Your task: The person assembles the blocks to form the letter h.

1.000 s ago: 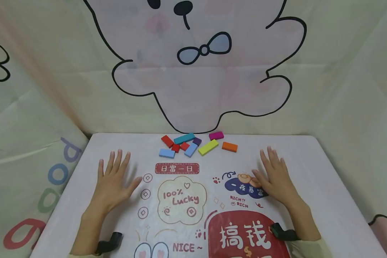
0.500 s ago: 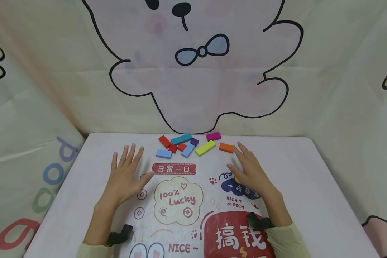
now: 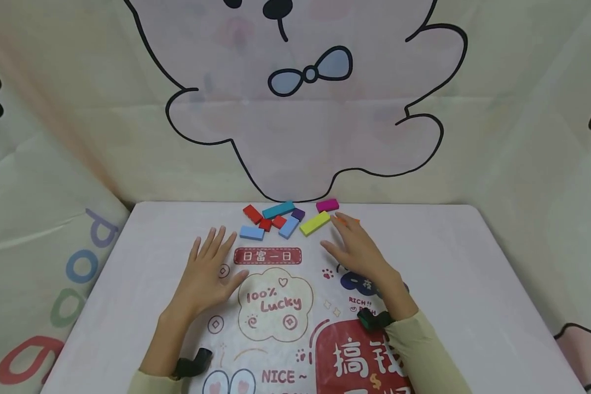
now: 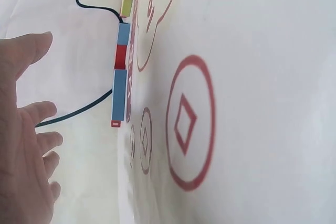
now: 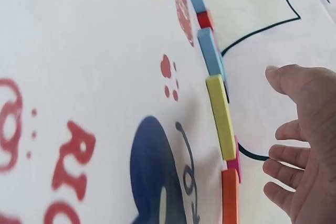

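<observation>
Several coloured wooden blocks lie in a loose group at the far edge of the table. Among them are a teal block, a yellow-green block, a magenta block, a light blue block and a red block. My left hand hovers left of the group with fingers spread, holding nothing. Nearer the blocks, my right hand reaches over the orange block and partly hides it in the head view. Its fingers are relaxed and grip nothing; the right wrist view shows them apart from the blocks.
The white table carries printed drawings and lettering, including a red patch. Behind it hangs a pale curtain with a cartoon outline, close to the table's far edge. Dark straps sit at the wrists.
Both hands have moved inward: the left to the right, the right to the left and up to the orange block. The blocks lie as before; the head view has shifted slightly.
</observation>
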The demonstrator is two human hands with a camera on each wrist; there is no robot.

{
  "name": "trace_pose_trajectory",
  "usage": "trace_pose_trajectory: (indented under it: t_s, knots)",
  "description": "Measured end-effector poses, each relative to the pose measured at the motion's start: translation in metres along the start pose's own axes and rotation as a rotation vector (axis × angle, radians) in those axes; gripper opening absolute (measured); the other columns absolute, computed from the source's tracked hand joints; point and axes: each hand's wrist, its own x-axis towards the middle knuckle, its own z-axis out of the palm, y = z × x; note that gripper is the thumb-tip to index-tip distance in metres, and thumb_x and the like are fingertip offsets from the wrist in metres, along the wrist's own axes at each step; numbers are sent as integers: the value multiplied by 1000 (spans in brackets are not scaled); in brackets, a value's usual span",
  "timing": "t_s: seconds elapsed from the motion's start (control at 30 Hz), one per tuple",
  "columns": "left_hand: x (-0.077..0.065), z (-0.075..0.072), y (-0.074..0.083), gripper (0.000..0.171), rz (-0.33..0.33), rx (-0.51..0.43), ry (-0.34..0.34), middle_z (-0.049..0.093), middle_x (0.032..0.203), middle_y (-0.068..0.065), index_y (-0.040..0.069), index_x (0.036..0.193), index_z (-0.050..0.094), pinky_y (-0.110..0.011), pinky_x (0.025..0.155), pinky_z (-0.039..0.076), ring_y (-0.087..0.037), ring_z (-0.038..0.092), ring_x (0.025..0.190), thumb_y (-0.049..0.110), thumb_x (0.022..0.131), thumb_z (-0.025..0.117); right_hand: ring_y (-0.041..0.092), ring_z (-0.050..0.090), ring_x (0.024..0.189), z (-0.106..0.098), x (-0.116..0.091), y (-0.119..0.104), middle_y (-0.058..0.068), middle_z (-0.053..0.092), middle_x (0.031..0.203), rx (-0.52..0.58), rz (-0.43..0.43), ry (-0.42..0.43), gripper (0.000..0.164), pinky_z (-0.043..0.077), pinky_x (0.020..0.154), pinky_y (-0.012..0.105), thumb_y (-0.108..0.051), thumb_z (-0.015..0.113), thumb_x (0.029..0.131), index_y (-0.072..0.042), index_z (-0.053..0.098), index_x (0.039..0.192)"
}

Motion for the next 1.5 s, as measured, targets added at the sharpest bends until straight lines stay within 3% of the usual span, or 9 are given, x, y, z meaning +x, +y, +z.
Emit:
trace_pose_trajectory:
  t_s: [0.17, 0.4, 0.6, 0.73, 0.93, 1.07, 1.3, 1.5]
  knots:
    - [0, -1, 5, 98, 5, -5, -5, 16, 180, -8, 27, 170, 24, -63, 135, 10, -36, 9, 168, 66, 91, 67, 38, 39, 157, 4, 12, -9, 16, 44, 167, -41, -13, -22, 79, 40, 124, 60, -45, 73, 98, -5, 44, 160]
    - [2, 2, 10, 95, 10, -24, -3, 22, 179, -9, 25, 169, 29, -63, 135, 11, -36, 12, 168, 61, 91, 71, 39, 40, 156, 14, 27, -15, 20, 44, 166, -147, 42, -26, 79, 36, 128, 58, -50, 68, 99, -3, 46, 158]
    - [12, 4, 14, 79, 60, -49, 61, 39, 171, -14, 16, 162, 43, -62, 133, 20, -38, 29, 163, 43, 95, 74, 41, 42, 154, 20, 38, -19, 22, 46, 162, -169, 116, -15, 81, 36, 127, 60, -54, 68, 98, -2, 48, 157]
    - [29, 3, 16, 66, 100, -79, 107, 50, 162, -17, 12, 157, 51, -60, 131, 29, -39, 43, 154, 29, 98, 73, 41, 46, 150, 26, 43, -22, 22, 49, 159, -147, 147, 1, 83, 40, 125, 60, -57, 69, 97, -1, 50, 155]
    - [65, 1, 23, 57, 92, -171, 67, 59, 154, -12, 15, 154, 56, -58, 123, 43, -36, 56, 144, 24, 100, 71, 41, 47, 149, 36, 45, -23, 21, 49, 159, -118, 172, 22, 86, 40, 125, 59, -59, 71, 94, -1, 50, 154]
    - [93, 7, 29, 49, 93, -227, 56, 65, 146, -12, 11, 150, 59, -56, 116, 50, -34, 62, 135, 20, 103, 67, 41, 46, 147, 40, 46, -23, 21, 51, 156, -122, 171, 66, 86, 31, 129, 60, -59, 72, 93, 1, 52, 152]
    - [130, 14, 40, 49, 42, -173, -27, 62, 149, -15, 11, 152, 57, -54, 117, 50, -36, 62, 136, 24, 105, 64, 40, 47, 148, 41, 48, -26, 21, 54, 154, -123, 187, 90, 83, 20, 134, 60, -57, 73, 93, 1, 55, 149]
    - [145, 19, 40, 49, 50, -154, -54, 61, 149, -19, 6, 152, 55, -55, 117, 49, -39, 60, 137, 22, 106, 62, 39, 44, 151, 46, 42, -31, 21, 53, 155, -127, 185, 96, 82, 20, 135, 58, -55, 74, 93, 2, 55, 149]
